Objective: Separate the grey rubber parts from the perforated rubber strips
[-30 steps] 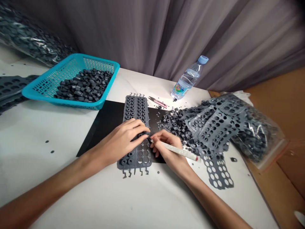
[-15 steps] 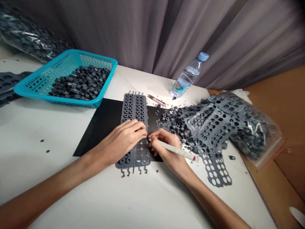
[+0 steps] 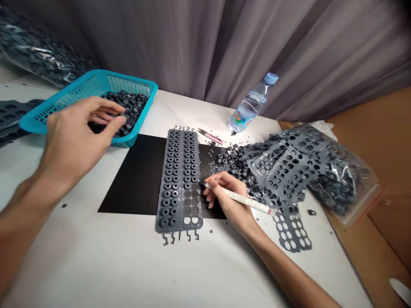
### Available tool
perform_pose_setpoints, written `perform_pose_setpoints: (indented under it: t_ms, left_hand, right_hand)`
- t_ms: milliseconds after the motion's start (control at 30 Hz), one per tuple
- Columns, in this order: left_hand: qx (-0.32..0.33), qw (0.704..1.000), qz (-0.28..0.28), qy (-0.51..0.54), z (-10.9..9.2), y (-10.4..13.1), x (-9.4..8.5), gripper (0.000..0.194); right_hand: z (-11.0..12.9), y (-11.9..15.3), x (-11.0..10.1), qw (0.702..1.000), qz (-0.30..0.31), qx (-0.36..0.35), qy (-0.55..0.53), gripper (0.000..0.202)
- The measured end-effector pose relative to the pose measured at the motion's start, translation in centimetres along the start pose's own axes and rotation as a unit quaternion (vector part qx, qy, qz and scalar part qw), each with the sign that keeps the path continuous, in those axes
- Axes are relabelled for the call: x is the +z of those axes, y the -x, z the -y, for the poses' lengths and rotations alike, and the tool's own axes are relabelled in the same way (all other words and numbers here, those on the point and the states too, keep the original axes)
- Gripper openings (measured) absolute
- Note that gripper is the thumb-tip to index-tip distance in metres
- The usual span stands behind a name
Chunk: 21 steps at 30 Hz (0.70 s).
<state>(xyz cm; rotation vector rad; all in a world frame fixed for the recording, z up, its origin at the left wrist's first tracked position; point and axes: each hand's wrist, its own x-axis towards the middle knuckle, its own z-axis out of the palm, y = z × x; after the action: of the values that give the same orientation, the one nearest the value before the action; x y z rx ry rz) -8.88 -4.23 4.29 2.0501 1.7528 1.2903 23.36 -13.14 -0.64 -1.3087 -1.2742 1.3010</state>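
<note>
My left hand point(image 3: 77, 137) is over the front of the turquoise basket point(image 3: 133, 137). Its fingers are curved, with a small gap between thumb and index finger, and I make out nothing held there. Inside the basket lie many dark grey ring-shaped pieces point(image 3: 131, 102). My right hand point(image 3: 229, 194) grips a slim white pen-like tool point(image 3: 245, 200) with a red end; its tip points at the right edge of a grey moulded sheet point(image 3: 180, 171). Rows of round ringed pieces fill most of that sheet, while its lower right part has bare round holes.
Under the sheet is a black mat point(image 3: 131, 175). Pink-handled snips point(image 3: 213, 137) and a water bottle point(image 3: 250, 105) are behind it. To the right are loose grey pieces point(image 3: 237, 160), punched-out sheets point(image 3: 285, 167) and a clear bag point(image 3: 349, 188). Another filled bag point(image 3: 41, 51) stands at back left.
My left hand has left the grey sheet and moved left and up to the basket, uncovering the sheet's rows. My right hand, still holding the tool, has shifted slightly right, off the sheet.
</note>
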Motion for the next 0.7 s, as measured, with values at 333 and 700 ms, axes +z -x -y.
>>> perform_pose_setpoints:
  t_ms: [333, 700]
  left_hand:
    - [0.123, 0.982, 0.14, 0.009, -2.9, 2.1, 3.2, 0.027]
    - [0.167, 0.902, 0.385, 0.099, -4.8, 6.1, 5.9, 0.024]
  right_hand:
    - [0.2, 0.6, 0.5, 0.997, 0.061, 0.026, 0.049, 0.011]
    - [0.1, 0.6, 0.7, 0.996, 0.069, 0.034, 0.053, 0.014]
